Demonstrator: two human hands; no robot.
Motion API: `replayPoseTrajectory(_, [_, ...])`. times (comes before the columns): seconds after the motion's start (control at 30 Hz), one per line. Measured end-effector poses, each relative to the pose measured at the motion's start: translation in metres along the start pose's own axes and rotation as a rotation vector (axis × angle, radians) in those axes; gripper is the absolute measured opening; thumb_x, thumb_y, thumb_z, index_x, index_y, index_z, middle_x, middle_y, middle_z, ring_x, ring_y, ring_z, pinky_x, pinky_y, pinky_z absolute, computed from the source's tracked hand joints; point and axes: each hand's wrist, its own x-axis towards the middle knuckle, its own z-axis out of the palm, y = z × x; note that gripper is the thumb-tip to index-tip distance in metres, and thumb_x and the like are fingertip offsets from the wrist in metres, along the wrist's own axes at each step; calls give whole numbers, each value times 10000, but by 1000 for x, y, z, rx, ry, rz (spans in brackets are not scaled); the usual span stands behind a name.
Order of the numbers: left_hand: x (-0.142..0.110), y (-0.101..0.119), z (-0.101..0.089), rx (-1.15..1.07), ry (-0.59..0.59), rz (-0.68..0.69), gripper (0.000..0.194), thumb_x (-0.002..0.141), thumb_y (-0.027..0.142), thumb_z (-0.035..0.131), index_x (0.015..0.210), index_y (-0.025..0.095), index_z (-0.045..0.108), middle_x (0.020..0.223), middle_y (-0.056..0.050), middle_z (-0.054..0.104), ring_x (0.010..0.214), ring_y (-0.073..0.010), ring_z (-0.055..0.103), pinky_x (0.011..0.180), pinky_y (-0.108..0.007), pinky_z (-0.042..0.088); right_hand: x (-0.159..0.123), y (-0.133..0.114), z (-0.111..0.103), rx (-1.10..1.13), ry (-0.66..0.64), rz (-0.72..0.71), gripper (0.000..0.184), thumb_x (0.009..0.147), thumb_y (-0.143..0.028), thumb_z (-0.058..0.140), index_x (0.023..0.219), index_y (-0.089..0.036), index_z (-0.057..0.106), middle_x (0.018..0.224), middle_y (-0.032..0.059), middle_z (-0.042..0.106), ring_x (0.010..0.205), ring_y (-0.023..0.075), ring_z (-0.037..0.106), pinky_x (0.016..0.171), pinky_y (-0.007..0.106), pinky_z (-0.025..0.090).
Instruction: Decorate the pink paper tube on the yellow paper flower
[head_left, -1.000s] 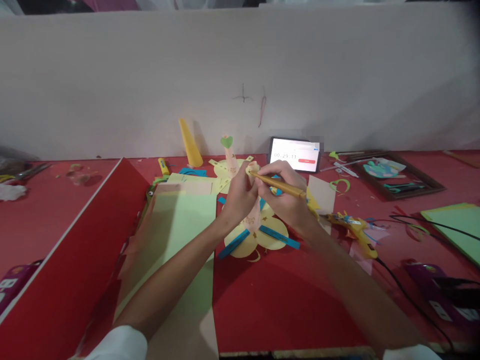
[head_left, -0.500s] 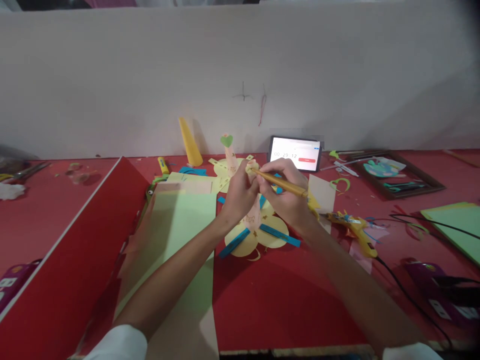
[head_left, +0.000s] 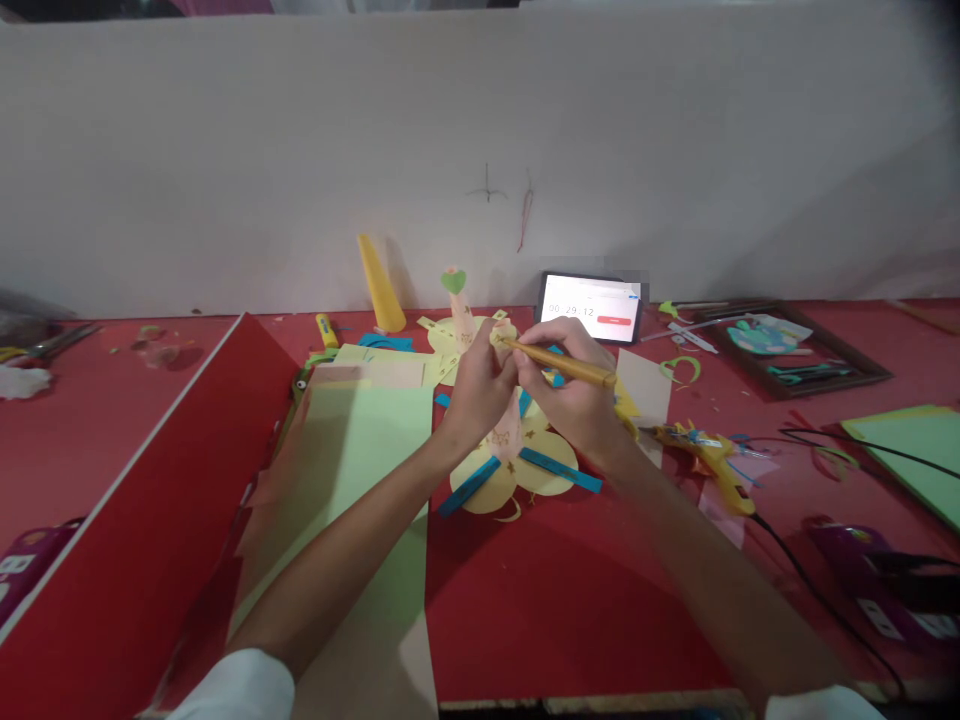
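My left hand (head_left: 478, 392) is closed round the top of a pale pink paper cone (head_left: 507, 428) that stands on a yellow flower-shaped paper base (head_left: 541, 472) with blue strips (head_left: 469, 486). My right hand (head_left: 571, 392) pinches a gold pen (head_left: 559, 364), whose tip touches the small yellow piece at the cone's top. The two hands meet over the cone. A second paper cone with a green heart (head_left: 454, 283) stands just behind.
Light green paper sheets (head_left: 352, 450) lie left of the hands beside a raised red board (head_left: 150, 520). A yellow glue gun (head_left: 705, 452) with a black cord lies to the right. A lit phone (head_left: 591, 306), a yellow cone (head_left: 379, 285) and a wooden tray (head_left: 787, 350) line the back.
The pen and both hands have shifted only slightly at the cone's top; the phone's timer has advanced by a second.
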Motion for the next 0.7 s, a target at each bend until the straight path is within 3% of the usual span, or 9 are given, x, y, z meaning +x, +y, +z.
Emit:
replayPoseTrajectory(0.23, [0, 3, 0, 28, 7, 6, 267, 971, 376, 649, 870, 218, 458, 759, 29, 435, 671, -115, 411, 631, -274, 370, 0, -2, 1, 8, -2, 25, 42, 927, -235, 636, 962, -245, 616, 890, 0, 667, 777, 149, 639, 656, 296, 547])
replayPoseTrajectory(0.43, [1, 6, 1, 75, 25, -3, 169, 977, 292, 609, 900, 215, 479, 747, 31, 488, 659, -113, 445, 627, -273, 385, -2, -3, 3, 68, 58, 105, 54, 943, -272, 641, 975, -240, 611, 915, 6, 669, 780, 142, 658, 615, 279, 554])
replayPoseTrajectory(0.7, [2, 5, 1, 91, 27, 9, 158, 975, 289, 608, 906, 216, 487, 760, 30, 504, 668, -112, 470, 620, -264, 400, 0, -1, 2, 44, 41, 90, 43, 935, -243, 643, 970, -241, 619, 908, -2, 675, 749, 130, 645, 613, 269, 555])
